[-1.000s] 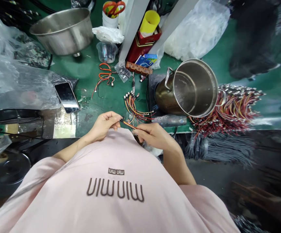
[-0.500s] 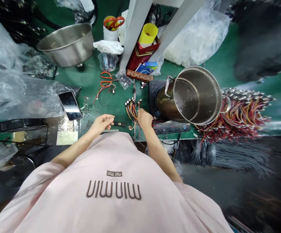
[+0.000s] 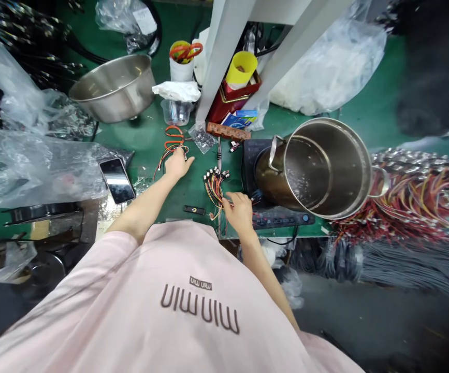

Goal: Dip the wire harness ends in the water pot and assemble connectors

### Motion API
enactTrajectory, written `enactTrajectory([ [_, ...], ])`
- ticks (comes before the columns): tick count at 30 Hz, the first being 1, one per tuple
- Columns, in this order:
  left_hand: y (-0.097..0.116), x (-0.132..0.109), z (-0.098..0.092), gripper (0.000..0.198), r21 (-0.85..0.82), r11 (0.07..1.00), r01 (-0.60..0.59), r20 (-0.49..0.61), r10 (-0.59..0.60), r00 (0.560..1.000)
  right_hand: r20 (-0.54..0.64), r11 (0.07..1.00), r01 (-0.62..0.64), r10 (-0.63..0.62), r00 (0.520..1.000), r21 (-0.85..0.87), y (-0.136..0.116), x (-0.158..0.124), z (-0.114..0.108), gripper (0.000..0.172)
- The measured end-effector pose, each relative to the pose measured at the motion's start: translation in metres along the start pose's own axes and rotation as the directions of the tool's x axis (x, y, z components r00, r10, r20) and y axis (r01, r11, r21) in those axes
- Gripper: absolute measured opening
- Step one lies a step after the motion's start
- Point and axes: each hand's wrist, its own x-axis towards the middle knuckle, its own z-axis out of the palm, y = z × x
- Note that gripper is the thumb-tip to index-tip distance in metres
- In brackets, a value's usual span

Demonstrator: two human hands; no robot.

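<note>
My left hand [image 3: 177, 163] reaches over a few loose wires [image 3: 164, 154] beside orange-handled scissors [image 3: 174, 131]. Its thumb stands apart, while its fingertips are over the wires and hard to see. My right hand [image 3: 240, 211] is at the lower end of a small bundle of red, yellow and black wires [image 3: 214, 187] with connectors at the top. Thumb and forefinger are at the wires; whether they grip any is too small to tell. Between the hands, near the table edge, lies a small black bar [image 3: 194, 210].
A tall steel pot [image 3: 313, 168] stands on a black cooker [image 3: 263, 220], right of my right hand. Many wires [image 3: 410, 197] lie further right. At left are a phone [image 3: 117, 180], plastic bags [image 3: 41, 166] and a steel bowl [image 3: 113, 90]. Grey posts [image 3: 224, 57] rise behind.
My left hand has moved forward from beside the black bar to the loose wires by the scissors. My right hand has drawn back slightly, its fingers more spread. The view has shifted.
</note>
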Motion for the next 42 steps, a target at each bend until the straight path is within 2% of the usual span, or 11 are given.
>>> enactTrajectory([
  [6, -0.004, 0.007, 0.009, 0.024, 0.03, 0.998, -0.047, -0.03, 0.048, 0.998, -0.074, 0.975, 0.026, -0.009, 0.997, 0.221, 0.004, -0.012, -0.007, 0.026],
  [10, -0.02, -0.02, -0.003, 0.011, -0.234, 0.962, -0.144, -0.09, 0.126, 0.988, -0.122, 0.924, 0.093, -0.05, 0.991, 0.372, -0.007, -0.009, -0.022, 0.022],
  [15, -0.03, -0.088, -0.048, 0.021, -0.762, 0.626, -0.166, -0.085, 0.157, 0.984, -0.226, 0.815, 0.337, -0.258, 0.939, 0.47, -0.044, 0.008, -0.053, 0.032],
  [20, -0.02, -0.162, -0.103, 0.034, -0.929, 0.369, -0.023, 0.11, 0.335, 0.936, -0.222, 0.582, 0.593, -0.583, 0.781, 0.556, -0.099, 0.026, -0.088, 0.067],
  [22, -0.016, -0.182, -0.115, 0.033, -0.943, 0.331, 0.024, 0.163, 0.4, 0.902, -0.074, 0.532, 0.547, -0.669, 0.739, 0.647, -0.117, 0.026, -0.096, 0.078],
  [24, -0.013, -0.195, -0.119, 0.032, -0.956, 0.288, 0.049, 0.174, 0.426, 0.888, 0.114, 0.523, 0.371, -0.68, 0.724, 0.767, -0.126, 0.021, -0.099, 0.078],
  [27, -0.01, -0.205, -0.116, 0.031, -0.968, 0.234, 0.094, 0.188, 0.421, 0.887, 0.368, 0.518, 0.014, -0.626, 0.687, 0.855, -0.123, 0.008, -0.099, 0.068],
  [30, -0.008, -0.208, -0.109, 0.032, -0.962, 0.225, 0.157, 0.241, 0.423, 0.874, 0.483, 0.522, -0.151, -0.592, 0.644, 0.84, -0.109, -0.004, -0.099, 0.062],
  [32, -0.006, -0.208, -0.106, 0.032, -0.955, 0.227, 0.191, 0.273, 0.417, 0.867, 0.487, 0.566, -0.117, -0.567, 0.664, 0.816, -0.101, -0.011, -0.101, 0.053],
  [38, -0.007, -0.203, -0.106, 0.025, -0.924, 0.217, 0.315, 0.369, 0.284, 0.885, 0.291, 0.76, 0.142, -0.405, 0.867, 0.634, -0.08, -0.037, -0.114, 0.029],
  [42, -0.006, -0.203, -0.107, 0.021, -0.9, 0.137, 0.413, 0.436, 0.268, 0.859, 0.226, 0.784, 0.164, -0.362, 0.905, 0.599, -0.067, -0.058, -0.119, 0.031],
])
